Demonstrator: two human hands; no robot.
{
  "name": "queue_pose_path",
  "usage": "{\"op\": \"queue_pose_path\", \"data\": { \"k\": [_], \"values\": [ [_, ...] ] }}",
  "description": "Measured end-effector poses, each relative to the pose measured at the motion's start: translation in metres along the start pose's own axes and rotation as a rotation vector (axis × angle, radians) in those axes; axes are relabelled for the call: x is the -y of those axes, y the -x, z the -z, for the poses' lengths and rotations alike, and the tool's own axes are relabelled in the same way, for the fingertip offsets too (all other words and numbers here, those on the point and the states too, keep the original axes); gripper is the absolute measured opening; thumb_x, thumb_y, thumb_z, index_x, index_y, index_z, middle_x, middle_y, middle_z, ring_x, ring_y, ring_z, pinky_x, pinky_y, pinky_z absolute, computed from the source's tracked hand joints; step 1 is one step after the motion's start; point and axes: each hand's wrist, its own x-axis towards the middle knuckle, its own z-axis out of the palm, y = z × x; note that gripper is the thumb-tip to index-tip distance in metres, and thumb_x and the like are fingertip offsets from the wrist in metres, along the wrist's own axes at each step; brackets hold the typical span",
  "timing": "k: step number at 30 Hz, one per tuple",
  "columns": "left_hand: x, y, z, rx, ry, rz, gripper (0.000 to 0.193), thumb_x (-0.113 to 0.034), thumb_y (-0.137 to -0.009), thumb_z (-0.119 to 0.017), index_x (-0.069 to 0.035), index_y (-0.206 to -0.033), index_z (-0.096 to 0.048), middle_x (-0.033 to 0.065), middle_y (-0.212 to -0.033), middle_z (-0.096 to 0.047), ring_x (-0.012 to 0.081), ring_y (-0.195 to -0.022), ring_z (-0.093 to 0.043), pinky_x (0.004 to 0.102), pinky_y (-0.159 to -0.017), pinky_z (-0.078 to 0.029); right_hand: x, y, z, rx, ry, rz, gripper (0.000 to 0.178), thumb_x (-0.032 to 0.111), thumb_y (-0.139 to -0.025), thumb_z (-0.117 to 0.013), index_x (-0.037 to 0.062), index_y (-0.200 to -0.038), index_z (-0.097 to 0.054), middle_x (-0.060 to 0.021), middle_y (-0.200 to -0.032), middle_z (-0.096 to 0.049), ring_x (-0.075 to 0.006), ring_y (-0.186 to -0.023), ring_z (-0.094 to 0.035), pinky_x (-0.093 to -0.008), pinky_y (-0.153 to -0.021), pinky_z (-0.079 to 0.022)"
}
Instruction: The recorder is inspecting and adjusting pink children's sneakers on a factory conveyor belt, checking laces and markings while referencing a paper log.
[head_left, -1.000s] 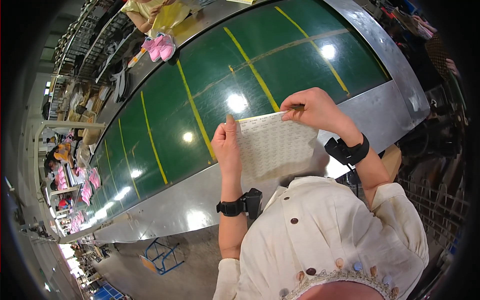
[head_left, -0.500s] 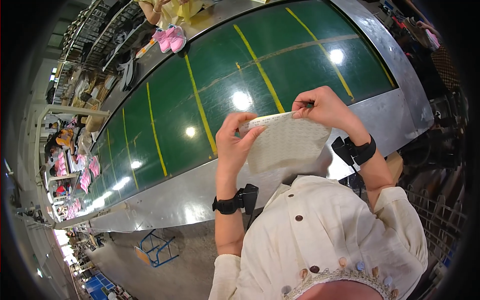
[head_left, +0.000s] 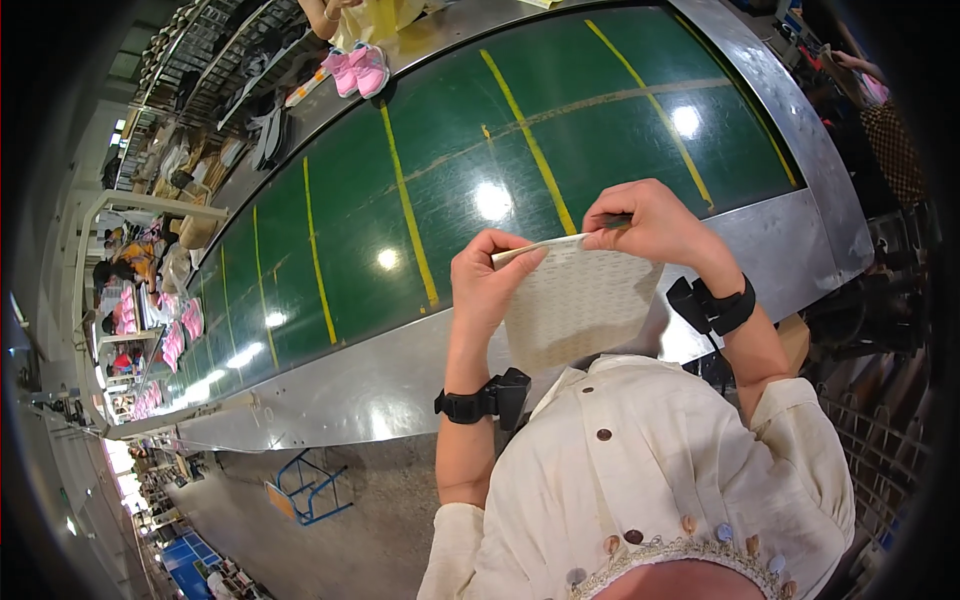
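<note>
The sheet (head_left: 580,310) hangs over the near steel rim (head_left: 370,405), its top edge toward the green belt (head_left: 450,190), its bottom edge near the shirt (head_left: 680,430). The left hand (head_left: 485,280) is clamped on the sheet's top left, thumb and fingers pinched on it; the right hand (head_left: 645,225) pinches the top edge farther right and also has a dark item (head_left: 617,220), too small to tell, among its fingers. A short run of top edge shows between the 2 grips.

Room lies ahead: the belt, crossed by yellow lines (head_left: 525,135), stretches past both hands to the far rim (head_left: 460,28). There 2 pink shoes (head_left: 357,70) stand near a co-worker (head_left: 370,22) in yellow. The shirt side is tighter.

Against 1.0 s ago, the hands are closer together and the left thumb lies along the top edge instead of pointing up. The bent-over printed strip seen 0.5 s ago shows less.
</note>
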Motion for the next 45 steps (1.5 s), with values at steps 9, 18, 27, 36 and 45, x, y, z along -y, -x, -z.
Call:
{"op": "queue_pose_path", "data": {
  "k": [9, 18, 27, 36, 45],
  "values": [
    [-0.001, 0.002, 0.006, -0.084, 0.051, -0.044, 0.012, -0.007, -0.076, -0.073, -0.002, -0.081, -0.063, 0.0005, -0.077, -0.064, 0.0049, -0.069, -0.056, 0.0194, -0.061, -0.043, 0.007, -0.004, -0.010, -0.026, 0.137, 0.084, 0.017, 0.022, -0.073, -0.072, 0.0080, -0.081, -0.069, -0.0070, -0.073, -0.065, -0.0230, -0.069, -0.060, -0.0336, -0.061, -0.046],
    [0.005, 0.008, 0.027, -0.140, 0.153, 0.013, 0.014, -0.013, -0.080, -0.072, -0.003, -0.082, -0.064, -0.0015, -0.073, -0.061, 0.0033, -0.065, -0.052, 0.0175, -0.059, -0.039, -0.007, 0.007, -0.005, -0.075, 0.143, -0.033, 0.015, 0.019, -0.073, -0.072, 0.0054, -0.076, -0.067, -0.0089, -0.069, -0.064, -0.0225, -0.061, -0.059, -0.0315, -0.056, -0.045],
    [0.015, 0.001, 0.027, -0.196, 0.176, 0.129, 0.024, -0.025, -0.084, -0.069, -0.003, -0.077, -0.065, -0.0043, -0.070, -0.059, 0.0030, -0.063, -0.047, 0.0182, -0.058, -0.034, -0.013, 0.003, -0.005, -0.137, 0.159, -0.040, 0.012, 0.016, -0.074, -0.070, 0.0056, -0.077, -0.067, -0.0066, -0.071, -0.066, -0.0210, -0.063, -0.061, -0.0300, -0.058, -0.046],
    [0.009, 0.000, 0.026, -0.292, 0.119, 0.031, 0.025, -0.026, -0.085, -0.068, -0.003, -0.076, -0.065, -0.0044, -0.069, -0.057, 0.0036, -0.064, -0.045, 0.0182, -0.060, -0.034, -0.010, 0.000, -0.005, -0.120, 0.085, -0.113, 0.012, 0.017, -0.074, -0.070, 0.0064, -0.080, -0.068, -0.0074, -0.070, -0.066, -0.0196, -0.065, -0.062, -0.0291, -0.060, -0.046],
    [0.020, 0.005, 0.027, -0.213, 0.112, 0.004, 0.020, -0.022, -0.086, -0.066, -0.002, -0.085, -0.067, -0.0011, -0.077, -0.062, 0.0050, -0.070, -0.052, 0.0194, -0.066, -0.040, -0.021, 0.003, -0.003, -0.068, 0.043, -0.165, 0.014, 0.017, -0.075, -0.070, 0.0049, -0.081, -0.068, -0.0074, -0.067, -0.065, -0.0174, -0.060, -0.060, -0.0273, -0.059, -0.046]
  ]
}}
